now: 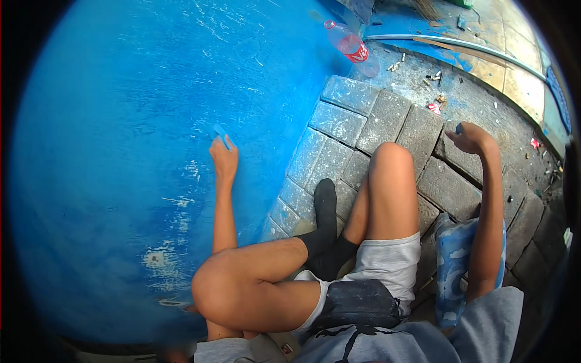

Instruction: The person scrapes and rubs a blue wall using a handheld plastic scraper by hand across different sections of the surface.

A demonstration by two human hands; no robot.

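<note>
My left hand (224,158) is closed around a thin, flat light-blue piece (221,134) and is at the blue-painted surface (139,115). What kind of piece it is does not show clearly. White scuffs and a pale bare patch (155,259) mark the paint below that hand. Off to the right, my right hand (474,139) is raised over the paving with its fingers curled. A small dark thing (459,128) shows at its fingertips, too small to name.
Grey paving bricks (396,124) lie under my feet. A clear plastic bottle with a red label (357,51) stands by the blue surface. Litter (434,107), a pale pipe (460,43) and broom bristles (425,8) are beyond. A blue patterned cushion-like item (454,266) is beside me.
</note>
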